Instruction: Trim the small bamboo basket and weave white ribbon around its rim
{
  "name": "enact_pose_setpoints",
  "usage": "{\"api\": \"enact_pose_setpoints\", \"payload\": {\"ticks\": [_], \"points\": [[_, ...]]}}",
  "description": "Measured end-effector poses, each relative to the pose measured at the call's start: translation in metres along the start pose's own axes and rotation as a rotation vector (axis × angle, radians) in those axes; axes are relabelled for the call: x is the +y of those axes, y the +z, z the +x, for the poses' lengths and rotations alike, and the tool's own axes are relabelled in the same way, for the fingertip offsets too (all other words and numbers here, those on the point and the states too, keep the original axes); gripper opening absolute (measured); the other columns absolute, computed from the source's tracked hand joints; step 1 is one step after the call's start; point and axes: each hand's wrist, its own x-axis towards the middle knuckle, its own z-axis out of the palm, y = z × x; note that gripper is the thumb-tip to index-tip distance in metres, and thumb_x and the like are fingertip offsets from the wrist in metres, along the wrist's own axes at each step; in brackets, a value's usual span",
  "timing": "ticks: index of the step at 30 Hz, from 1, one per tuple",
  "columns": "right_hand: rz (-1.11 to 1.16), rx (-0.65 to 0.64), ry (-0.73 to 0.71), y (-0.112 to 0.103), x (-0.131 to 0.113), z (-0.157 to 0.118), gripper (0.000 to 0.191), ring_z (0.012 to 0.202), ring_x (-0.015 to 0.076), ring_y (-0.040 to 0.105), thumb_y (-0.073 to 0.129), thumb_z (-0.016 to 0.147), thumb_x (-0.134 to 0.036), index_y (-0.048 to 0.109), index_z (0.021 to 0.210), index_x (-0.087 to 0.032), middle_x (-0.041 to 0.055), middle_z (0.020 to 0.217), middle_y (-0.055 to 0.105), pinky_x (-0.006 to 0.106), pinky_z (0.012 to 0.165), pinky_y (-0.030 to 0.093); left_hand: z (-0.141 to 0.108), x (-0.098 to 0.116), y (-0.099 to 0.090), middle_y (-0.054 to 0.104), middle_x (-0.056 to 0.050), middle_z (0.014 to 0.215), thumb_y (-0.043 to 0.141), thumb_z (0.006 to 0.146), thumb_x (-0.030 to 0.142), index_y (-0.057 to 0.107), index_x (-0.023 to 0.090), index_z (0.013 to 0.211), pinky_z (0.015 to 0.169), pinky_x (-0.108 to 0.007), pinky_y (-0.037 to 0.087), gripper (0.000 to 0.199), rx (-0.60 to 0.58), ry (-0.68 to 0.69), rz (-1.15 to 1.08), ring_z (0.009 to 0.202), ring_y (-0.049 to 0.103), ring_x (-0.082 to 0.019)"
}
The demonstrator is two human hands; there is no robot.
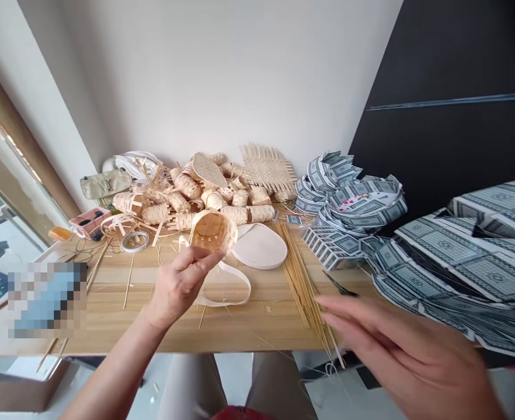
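Across our wooden table (240, 321) we have heaped woven cylinders (187, 186), a tape roll (134, 250), a white oval (261, 248), long thin strips (296, 274), a dark tool (340, 284) and folded-card structures (358, 219).

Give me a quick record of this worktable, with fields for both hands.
Left hand: gripping the rim of a small woven basket
Right hand: near thin yellowish strips; hold unclear, blurred
Table middle: white disc
Table back: heap of woven pieces
Table right: folded-card baskets
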Motion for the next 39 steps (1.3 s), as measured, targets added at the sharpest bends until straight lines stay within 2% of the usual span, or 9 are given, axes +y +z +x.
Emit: {"api": "enact_pose_setpoints", "payload": {"ticks": [5, 10, 14, 17, 21, 24, 27, 33, 39], "points": [[0.187, -0.104, -0.243, 0.039, -0.020, 0.065, 0.020, 0.069, 0.0113, 0.065, 0.049, 0.088, -0.011, 0.062, 0.102, -0.017, 0.0019, 0.085, 0.071, 0.020, 0.064, 0.049, -0.004, 0.003, -0.003, 0.066, -0.002, 0.075, 0.053, 0.086, 0.012, 0.052, 0.014, 0.102, 0.053, -0.017, 0.046, 0.017, 0.026, 0.097, 0.072, 0.060, 0.061, -0.009], [0.205, -0.296, -0.318, 0.074, -0.015, 0.070, 0.027, 0.064, 0.0123, 0.061, 0.041, 0.088, -0.009, 0.065, 0.098, -0.017, 0.0018, 0.074, 0.068, 0.021, 0.056, 0.045, -0.002, 0.004, -0.006, 0.067, -0.002, 0.075, 0.052, 0.087, 0.015, 0.051, 0.017, 0.094, 0.052, -0.017, 0.046, 0.008, -0.035, 0.078, 0.001, 0.060, 0.062, -0.010], [0.256, -0.348, -0.223, 0.081, -0.011, 0.069, 0.025, 0.064, 0.0122, 0.058, 0.042, 0.087, -0.011, 0.066, 0.080, -0.017, 0.0019, 0.070, 0.065, 0.022, 0.057, 0.040, 0.001, 0.006, -0.002, 0.067, -0.002, 0.075, 0.050, 0.088, 0.018, 0.057, 0.018, 0.090, 0.056, -0.018, 0.049, 0.008, -0.086, -0.063, -0.204, 0.065, 0.063, -0.011], [0.407, -0.286, -0.054, 0.081, -0.010, 0.067, 0.019, 0.061, 0.0104, 0.054, 0.048, 0.085, -0.014, 0.063, 0.075, -0.017, -0.0006, 0.066, 0.060, 0.022, 0.058, 0.038, 0.002, 0.007, 0.005, 0.064, -0.001, 0.066, 0.053, 0.086, 0.019, 0.062, 0.018, 0.083, 0.055, -0.019, 0.049, 0.009, -0.104, -0.223, -0.414, 0.060, 0.062, -0.010], [0.781, -0.146, 0.500, 0.091, -0.021, 0.049, 0.015, 0.048, 0.0066, 0.040, 0.060, 0.077, -0.022, 0.062, 0.091, -0.018, -0.0068, 0.055, 0.044, 0.020, 0.047, 0.030, -0.001, 0.008, 0.008, 0.061, 0.000, 0.067, 0.055, 0.084, 0.016, 0.062, 0.017, 0.081, 0.051, -0.019, 0.047, 0.008, -0.034, -0.401, -0.514, 0.055, 0.059, -0.009], [1.316, -0.369, 0.880, 0.104, -0.039, 0.029, 0.035, 0.039, 0.0042, 0.025, 0.066, 0.070, -0.029, 0.058, 0.103, -0.018, -0.0105, 0.050, 0.036, 0.019, 0.038, 0.019, -0.003, 0.010, 0.005, 0.062, 0.000, 0.072, 0.057, 0.082, 0.014, 0.062, 0.018, 0.085, 0.054, -0.019, 0.047, 0.007, -0.017, -0.384, -0.452, 0.059, 0.060, -0.010], [1.609, -0.478, 0.955, 0.111, -0.053, 0.010, 0.026, 0.037, 0.0019, 0.019, 0.069, 0.068, -0.036, 0.060, 0.079, -0.015, -0.0097, 0.049, 0.037, 0.020, 0.036, 0.012, -0.003, 0.011, 0.004, 0.062, 0.001, 0.071, 0.057, 0.082, 0.013, 0.063, 0.019, 0.086, 0.054, -0.019, 0.047, 0.009, -0.006, -0.350, -0.404, 0.059, 0.059, -0.009], [1.491, -0.302, 0.876, 0.096, -0.050, -0.021, 0.037, 0.042, 0.0031, 0.023, 0.059, 0.080, -0.045, 0.048, 0.061, -0.016, -0.0068, 0.052, 0.035, 0.020, 0.041, 0.018, -0.006, 0.012, 0.009, 0.062, 0.003, 0.067, 0.059, 0.081, 0.016, 0.063, 0.020, 0.080, 0.052, -0.020, 0.046, 0.006, 0.000, -0.410, -0.387, 0.056, 0.058, -0.009], [1.164, -0.308, 0.686, 0.088, -0.034, -0.025, 0.044, 0.047, 0.0069, 0.027, 0.047, 0.087, -0.045, 0.034, 0.054, -0.018, -0.0054, 0.051, 0.031, 0.023, 0.046, 0.021, -0.010, 0.017, 0.017, 0.066, -0.001, 0.072, 0.057, 0.082, 0.016, 0.065, 0.019, 0.082, 0.057, -0.020, 0.050, 0.008, 0.003, -0.378, -0.339, 0.060, 0.061, -0.010]]}}
